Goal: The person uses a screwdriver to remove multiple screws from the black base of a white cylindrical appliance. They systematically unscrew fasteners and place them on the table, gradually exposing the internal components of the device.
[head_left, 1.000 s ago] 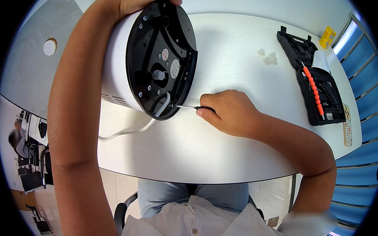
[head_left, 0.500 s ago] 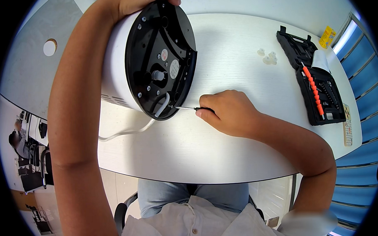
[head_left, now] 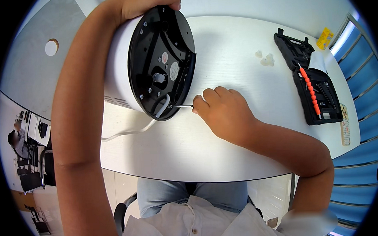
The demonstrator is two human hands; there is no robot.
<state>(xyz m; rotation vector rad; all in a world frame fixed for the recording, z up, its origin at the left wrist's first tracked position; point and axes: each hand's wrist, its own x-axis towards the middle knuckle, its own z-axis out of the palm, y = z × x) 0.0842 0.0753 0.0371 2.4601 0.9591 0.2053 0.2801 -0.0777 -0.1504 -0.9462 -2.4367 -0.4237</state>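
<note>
A white rounded appliance (head_left: 120, 72) lies tipped on the table, its black underside (head_left: 143, 65) facing right. Screws, two round stickers and a grey central knob show on that underside. My left hand (head_left: 145, 5) is closed over the upper rim and holds the appliance; some of its fingers are hidden. In my right hand (head_left: 228, 112) is a screwdriver (head_left: 182, 106), its handle covered by my curled fingers. The thin metal shaft points left, and its tip meets the lower part of the underside, beside a white power cord (head_left: 144, 128) that trails left across the table.
At the right of the white table (head_left: 223, 158) an open black tool case (head_left: 307, 101) holds an orange flexible shaft (head_left: 309, 91). Small translucent pieces (head_left: 267, 60), a yellow box (head_left: 325, 38) and a remote control (head_left: 344, 125) lie around it. Far left, another person (head_left: 18, 142) sits.
My right hand has shifted slightly left and changed its grip; its fingers now cover the handle. The screwdriver tip stays at the same spot. The appliance has barely moved.
</note>
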